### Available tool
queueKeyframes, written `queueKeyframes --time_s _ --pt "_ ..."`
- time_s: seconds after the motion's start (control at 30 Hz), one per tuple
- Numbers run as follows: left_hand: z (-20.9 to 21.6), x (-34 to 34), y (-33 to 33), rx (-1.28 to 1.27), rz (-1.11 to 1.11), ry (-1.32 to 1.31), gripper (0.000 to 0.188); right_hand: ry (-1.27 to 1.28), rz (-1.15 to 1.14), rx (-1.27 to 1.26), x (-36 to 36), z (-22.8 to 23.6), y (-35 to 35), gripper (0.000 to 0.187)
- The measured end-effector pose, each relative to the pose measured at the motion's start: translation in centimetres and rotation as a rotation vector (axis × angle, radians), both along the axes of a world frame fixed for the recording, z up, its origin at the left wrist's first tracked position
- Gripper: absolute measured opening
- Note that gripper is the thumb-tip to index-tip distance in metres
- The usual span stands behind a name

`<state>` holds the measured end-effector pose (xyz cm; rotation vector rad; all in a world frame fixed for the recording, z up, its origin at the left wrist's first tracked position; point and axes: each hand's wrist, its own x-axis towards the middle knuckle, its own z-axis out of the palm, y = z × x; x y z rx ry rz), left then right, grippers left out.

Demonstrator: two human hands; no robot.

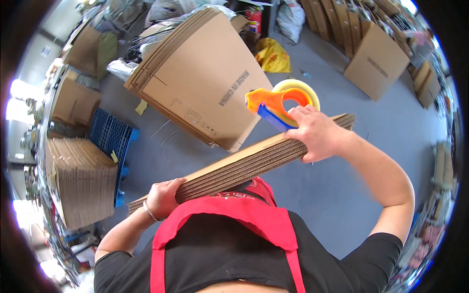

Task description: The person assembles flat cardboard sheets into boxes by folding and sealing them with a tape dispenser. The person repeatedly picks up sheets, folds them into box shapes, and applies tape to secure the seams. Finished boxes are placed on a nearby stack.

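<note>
A stack of flattened cardboard boxes (244, 171) lies slantwise in front of my body, its layered edges facing me. My left hand (165, 198), with a bracelet at the wrist, is closed on the lower left end of that stack. Toward the upper right end, my right hand (317, 133) grips the stack's edge. The same hand also holds an orange and blue tape dispenser (259, 100) with a roll of yellowish tape on it, above the cardboard. Some of my right fingers are hidden behind the dispenser and the cardboard.
Ahead leans a larger pile of flattened boxes (195, 83). Left stand a tall cardboard stack (83, 180) and a blue pallet (110, 136). A yellow bag (272, 55) lies behind, near a red extinguisher (254, 20). More cardboard (376, 63) leans at the far right.
</note>
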<state>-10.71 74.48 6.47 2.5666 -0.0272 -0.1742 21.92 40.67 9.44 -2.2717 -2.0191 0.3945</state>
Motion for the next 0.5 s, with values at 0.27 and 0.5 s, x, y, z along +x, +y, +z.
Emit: queueKeyframes --time_s 0.27,0.5 --pt "-5.0 12.0 -6.1 -0.124 0.288 -0.076 0.054 -0.051 0.240 -0.101 19.1 0.5 3.3 0.058" --pt "-8.2 25.1 -7.7 -0.075 0.407 -0.029 0.053 -0.069 0.289 -0.051 34.6 -2.3 5.6 0.061"
